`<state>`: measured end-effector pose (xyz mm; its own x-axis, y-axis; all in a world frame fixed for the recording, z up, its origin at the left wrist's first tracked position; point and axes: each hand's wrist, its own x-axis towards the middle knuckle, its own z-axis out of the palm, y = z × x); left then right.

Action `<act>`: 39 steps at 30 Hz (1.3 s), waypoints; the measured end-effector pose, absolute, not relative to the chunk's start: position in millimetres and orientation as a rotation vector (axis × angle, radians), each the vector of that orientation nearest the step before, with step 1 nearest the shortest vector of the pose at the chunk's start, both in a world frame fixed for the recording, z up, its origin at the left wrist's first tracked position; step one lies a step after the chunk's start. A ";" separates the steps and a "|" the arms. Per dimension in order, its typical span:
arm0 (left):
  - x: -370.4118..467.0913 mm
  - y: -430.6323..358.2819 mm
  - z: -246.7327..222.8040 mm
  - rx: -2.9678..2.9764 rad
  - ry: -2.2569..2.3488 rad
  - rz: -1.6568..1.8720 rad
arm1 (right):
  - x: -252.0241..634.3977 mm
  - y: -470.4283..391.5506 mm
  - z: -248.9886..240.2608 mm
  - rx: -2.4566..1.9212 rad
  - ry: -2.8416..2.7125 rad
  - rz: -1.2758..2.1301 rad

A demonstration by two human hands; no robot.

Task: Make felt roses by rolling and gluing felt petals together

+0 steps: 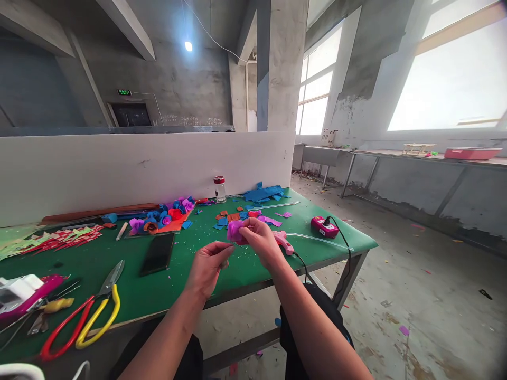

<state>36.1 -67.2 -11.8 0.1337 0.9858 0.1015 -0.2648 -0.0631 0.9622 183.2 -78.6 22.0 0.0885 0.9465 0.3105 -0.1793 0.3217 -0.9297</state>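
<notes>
My right hand [262, 241] pinches a purple piece of crepe paper [235, 230] above the green table. Close to it on the left, my left hand [209, 264] has thumb and forefinger pressed together; what they hold, if anything, is too small to make out. Partly behind my right hand lies a pink glue gun [284, 243] with a black cord. Just beyond my hands are scattered blue paper squares [222, 221] and orange-brown ones [233, 217]. Finished-looking paper flowers [162, 215] in blue, purple and red are heaped further left.
Scissors [103, 303] with red and yellow handles lie at left, near a black phone [157, 254]. A pink power box [325, 227] and clear glue stick [319, 240] are at right. Behind stand a red-lidded jar [219, 189], blue paper [265, 193] and a white partition [158, 163].
</notes>
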 end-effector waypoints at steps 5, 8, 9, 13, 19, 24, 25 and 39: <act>37.3 -70.4 -7.1 1.137 0.873 1.272 | 183.1 -79.9 23.5 -0.860 -1.153 1.040; 37.5 -71.0 -5.9 1.137 0.865 1.275 | 183.4 -80.4 24.0 -0.846 -1.152 1.046; 37.4 -71.0 -5.9 1.136 0.864 1.274 | 183.5 -80.3 24.0 -0.842 -1.152 1.048; 36.6 -72.1 -5.7 1.124 0.874 1.261 | 183.9 -79.9 23.2 -0.836 -1.162 1.055; 37.5 -73.4 -3.3 1.098 0.878 1.253 | 184.4 -79.3 22.0 -0.849 -1.183 1.032; 36.8 -71.1 -5.5 1.086 0.872 1.256 | 185.0 -76.8 19.4 -0.851 -1.182 1.029; 36.5 -70.5 -6.3 1.086 0.873 1.255 | 185.1 -76.3 18.5 -0.849 -1.186 1.027; 35.9 -70.2 -7.0 1.073 0.884 1.248 | 184.5 -77.4 18.8 -0.849 -1.216 1.008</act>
<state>35.9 -70.2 -7.0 0.1336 0.9901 0.0433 -0.2875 -0.0031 0.9578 184.5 -77.4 18.8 0.0531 0.9401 0.3367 -0.1568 0.3408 -0.9270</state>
